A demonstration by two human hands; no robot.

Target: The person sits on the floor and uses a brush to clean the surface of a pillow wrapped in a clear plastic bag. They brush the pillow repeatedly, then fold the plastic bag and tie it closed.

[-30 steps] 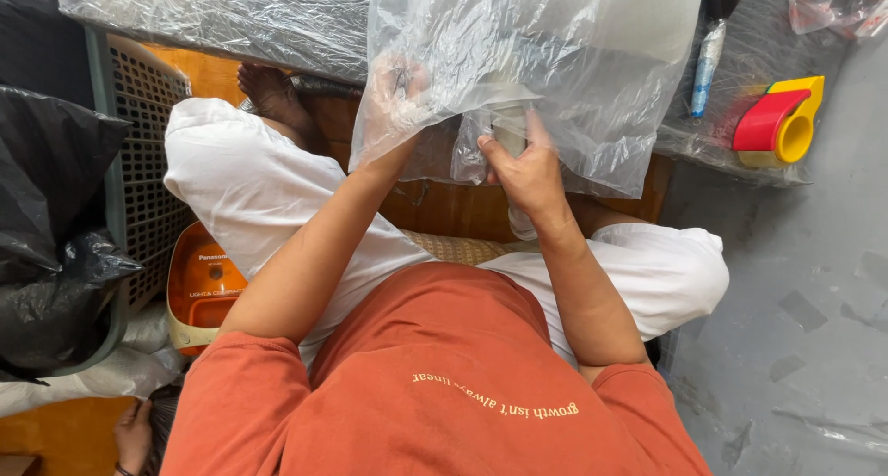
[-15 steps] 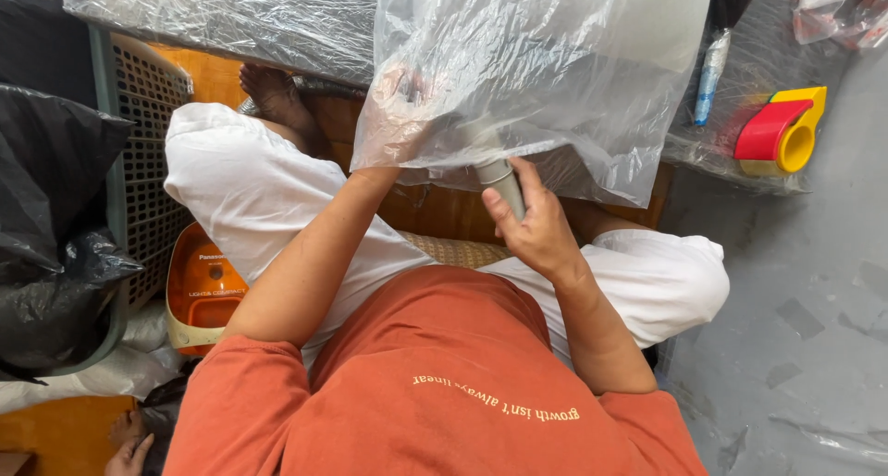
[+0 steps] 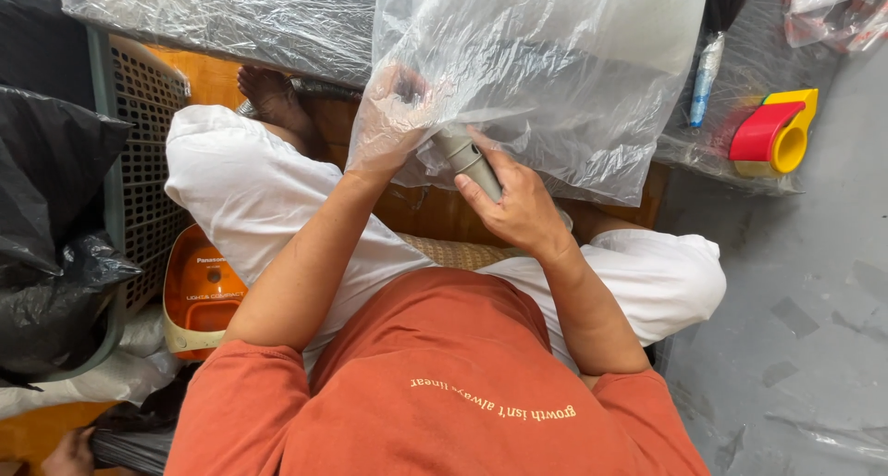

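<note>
A large clear plastic bag (image 3: 555, 78) with something pale and flat inside lies in front of me, above my crossed legs in white trousers. My left hand (image 3: 393, 120) is inside the bag's mouth, seen through the film, fingers closed on the plastic. My right hand (image 3: 518, 208) grips a grey tube (image 3: 467, 157), whose tip points into the bag's opening next to my left hand.
An orange and cream vacuum cleaner (image 3: 199, 291) sits by my left knee. Black bags (image 3: 55, 208) fill a slatted basket (image 3: 139, 124) on the left. A red and yellow tape dispenser (image 3: 772, 129) and a wrapped bundle (image 3: 213, 18) lie on the grey floor.
My right hand has come out from under the bag and lowered, now holding the grey tube in plain sight. The bag has lifted slightly. My left hand stays inside it.
</note>
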